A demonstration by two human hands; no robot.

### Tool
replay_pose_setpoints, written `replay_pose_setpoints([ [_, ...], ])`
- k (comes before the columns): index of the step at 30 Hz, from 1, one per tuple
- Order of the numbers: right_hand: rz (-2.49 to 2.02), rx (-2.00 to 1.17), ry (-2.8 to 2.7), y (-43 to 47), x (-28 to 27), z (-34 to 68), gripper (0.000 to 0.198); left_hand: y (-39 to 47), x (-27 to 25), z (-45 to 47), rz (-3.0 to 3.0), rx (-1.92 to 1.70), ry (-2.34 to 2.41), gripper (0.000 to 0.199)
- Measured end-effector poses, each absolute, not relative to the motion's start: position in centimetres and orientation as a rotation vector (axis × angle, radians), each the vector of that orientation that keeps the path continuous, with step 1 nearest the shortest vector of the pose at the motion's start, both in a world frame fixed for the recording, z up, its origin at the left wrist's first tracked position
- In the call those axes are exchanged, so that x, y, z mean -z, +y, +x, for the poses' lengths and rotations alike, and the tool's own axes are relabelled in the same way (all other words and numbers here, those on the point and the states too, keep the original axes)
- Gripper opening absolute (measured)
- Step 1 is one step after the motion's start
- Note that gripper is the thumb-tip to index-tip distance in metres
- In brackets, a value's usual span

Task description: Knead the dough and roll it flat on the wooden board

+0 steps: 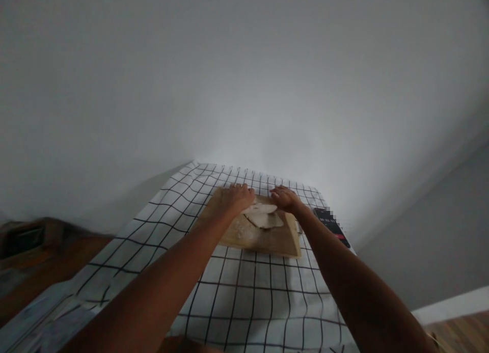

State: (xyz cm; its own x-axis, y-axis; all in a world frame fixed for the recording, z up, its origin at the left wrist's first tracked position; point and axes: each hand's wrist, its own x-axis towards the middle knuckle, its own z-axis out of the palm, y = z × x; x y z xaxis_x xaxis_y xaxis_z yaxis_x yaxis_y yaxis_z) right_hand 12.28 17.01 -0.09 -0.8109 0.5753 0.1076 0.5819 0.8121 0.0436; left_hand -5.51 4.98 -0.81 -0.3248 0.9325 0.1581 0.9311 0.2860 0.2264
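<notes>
A wooden board lies on a checked cloth, with a thin sheet of pale dough on it. One part of the dough looks folded or raised over the rest, and loose flour dusts the wood in front. My left hand is at the board's far side, beside the dough's upper left, fingers bent over and closed. Across from it, my right hand is at the far right, close to the dough's edge, its fingers curled. What lies beneath the fingers of either hand is hidden.
The white cloth with dark grid lines covers the table. A phone showing a timer lies by the right edge, near my right forearm. A pale wall rises behind the table. A dark boxy object stands at the lower left.
</notes>
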Motion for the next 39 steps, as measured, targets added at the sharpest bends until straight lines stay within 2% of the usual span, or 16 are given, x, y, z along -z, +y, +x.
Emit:
replay_pose_setpoints([
  [8, -0.522, 0.269, -2.975, 18.5, 1.8, 12.3, 0.030, 4.3, 0.9, -5.2, 1.796, -0.418, 2.680, 0.039],
  [14, -0.796, 0.236, -2.767, 14.7, 2.6, 14.9, 0.037, 3.0, 1.0, -4.2, 1.861, -0.466, 2.669, 0.043],
  [20, -1.053, 0.119, -2.612, 8.8, 2.2, 17.1, 0.036, 0.5, 0.2, -2.7, 2.038, -0.495, 2.549, 0.036],
  [29, -1.139, 0.094, -2.334, 1.4, 4.4, 18.4, 0.043, -3.0, 1.3, -1.3, 2.159, -0.690, 2.549, 0.033],
  [39, -1.188, 0.125, -2.463, 4.3, 2.0, 17.2, 0.043, -2.9, 1.0, -1.2, 2.207, -0.621, 2.509, 0.034],
])
